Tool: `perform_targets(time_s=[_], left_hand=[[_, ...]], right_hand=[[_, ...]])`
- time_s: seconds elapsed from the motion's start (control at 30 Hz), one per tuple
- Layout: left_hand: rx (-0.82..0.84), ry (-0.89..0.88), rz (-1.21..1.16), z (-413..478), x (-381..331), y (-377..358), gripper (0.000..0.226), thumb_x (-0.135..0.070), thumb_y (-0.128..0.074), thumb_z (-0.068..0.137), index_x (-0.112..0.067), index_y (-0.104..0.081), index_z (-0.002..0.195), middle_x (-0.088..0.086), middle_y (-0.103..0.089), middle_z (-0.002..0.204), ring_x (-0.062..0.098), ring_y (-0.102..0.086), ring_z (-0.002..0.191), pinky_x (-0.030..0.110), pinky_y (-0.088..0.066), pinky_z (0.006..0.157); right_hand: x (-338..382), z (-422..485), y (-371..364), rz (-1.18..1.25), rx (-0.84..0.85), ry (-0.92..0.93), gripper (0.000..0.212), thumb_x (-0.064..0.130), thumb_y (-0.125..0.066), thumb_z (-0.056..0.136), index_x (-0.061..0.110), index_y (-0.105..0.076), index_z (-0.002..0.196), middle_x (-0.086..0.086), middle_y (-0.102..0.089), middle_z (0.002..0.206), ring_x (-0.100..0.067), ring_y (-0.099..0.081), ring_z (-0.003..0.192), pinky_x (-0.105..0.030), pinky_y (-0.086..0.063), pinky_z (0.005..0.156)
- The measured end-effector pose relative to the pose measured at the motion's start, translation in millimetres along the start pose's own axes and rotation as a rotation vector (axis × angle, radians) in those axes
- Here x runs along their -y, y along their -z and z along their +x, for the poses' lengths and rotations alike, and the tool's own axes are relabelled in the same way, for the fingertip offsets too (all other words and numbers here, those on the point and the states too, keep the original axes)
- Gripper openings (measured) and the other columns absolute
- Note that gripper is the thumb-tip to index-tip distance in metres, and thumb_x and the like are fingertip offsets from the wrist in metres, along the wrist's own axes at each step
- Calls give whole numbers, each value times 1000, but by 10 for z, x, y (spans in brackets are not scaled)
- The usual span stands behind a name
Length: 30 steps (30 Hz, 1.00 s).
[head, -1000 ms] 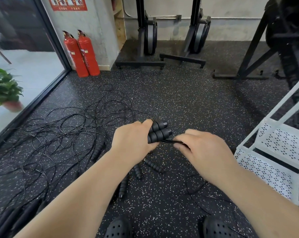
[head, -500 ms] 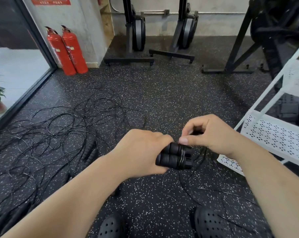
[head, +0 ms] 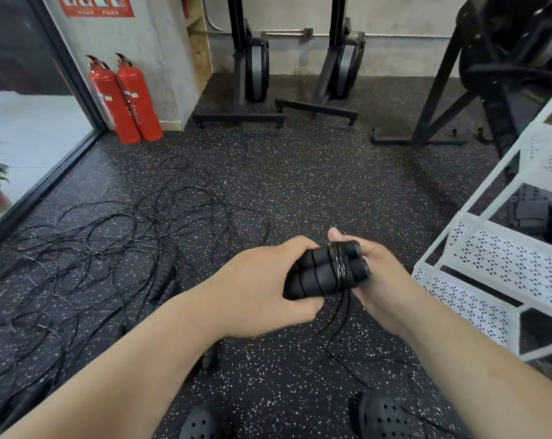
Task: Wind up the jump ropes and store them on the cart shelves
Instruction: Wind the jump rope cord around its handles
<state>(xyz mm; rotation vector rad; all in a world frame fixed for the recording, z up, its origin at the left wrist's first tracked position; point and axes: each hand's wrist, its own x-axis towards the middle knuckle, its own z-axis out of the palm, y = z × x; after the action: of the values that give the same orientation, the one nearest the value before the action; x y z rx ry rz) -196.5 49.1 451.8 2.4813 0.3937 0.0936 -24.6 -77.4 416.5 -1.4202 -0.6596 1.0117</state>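
My left hand (head: 262, 289) is clenched round two black foam handles (head: 319, 277), held side by side. My right hand (head: 385, 280) curls round their free ends, thumb up beside a few tight turns of cord (head: 339, 264) wrapped across both. I cannot tell whether it also pinches the cord. A loose tail (head: 341, 321) hangs from the turns to the floor. The white cart (head: 490, 258) stands just right of my hands, its low perforated shelf near my right wrist. More ropes (head: 110, 248) lie tangled on the floor well left of the cart, beyond my left arm.

To wind well, I judge: hold the left grip firm, draw the tail taut, lay each turn snug beside the last, and tuck the end in before reaching for the cart. Slack could snag on my shoes.
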Motion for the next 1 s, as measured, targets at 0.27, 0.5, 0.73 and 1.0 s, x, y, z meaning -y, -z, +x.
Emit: perform_targets(time_s=[0.27, 0.5, 0.73, 1.0], left_hand=[[-232, 243, 182, 150, 377, 6, 41, -56, -68, 91, -41, -50, 124, -15, -66, 102, 14, -65, 92, 39, -55, 85], [-287, 345, 455, 193, 701, -43, 42, -56, -69, 91, -38, -47, 121, -9, -61, 108, 24, -66, 101, 41, -55, 78], [-194, 195, 545, 183, 603, -142, 52, -60, -74, 89, -41, -50, 131, -10, -56, 103, 20, -64, 101, 36, -47, 73], [-64, -181, 618, 157, 286, -235, 55, -64, -71, 90, -36, -50, 133, -12, -57, 109, 17, -61, 104, 40, -55, 86]], right_hand=[[-337, -89, -369, -337, -62, -185, 50, 43, -40, 114, 17, -74, 90, 3, -54, 61, -13, -43, 52, -36, -39, 61], [-76, -286, -432, -1197, -2, 146, 29, 50, -45, 110, 30, -59, 95, 6, -62, 67, -7, -54, 53, -29, -39, 51], [232, -219, -100, -1338, -115, 535, 34, 63, -52, 99, 37, -73, 95, 21, -64, 74, -2, -59, 67, -34, -54, 64], [328, -47, 285, -1052, 0, 443, 31, 70, -73, 78, 39, -77, 79, 19, -70, 79, -6, -66, 75, -37, -55, 71]])
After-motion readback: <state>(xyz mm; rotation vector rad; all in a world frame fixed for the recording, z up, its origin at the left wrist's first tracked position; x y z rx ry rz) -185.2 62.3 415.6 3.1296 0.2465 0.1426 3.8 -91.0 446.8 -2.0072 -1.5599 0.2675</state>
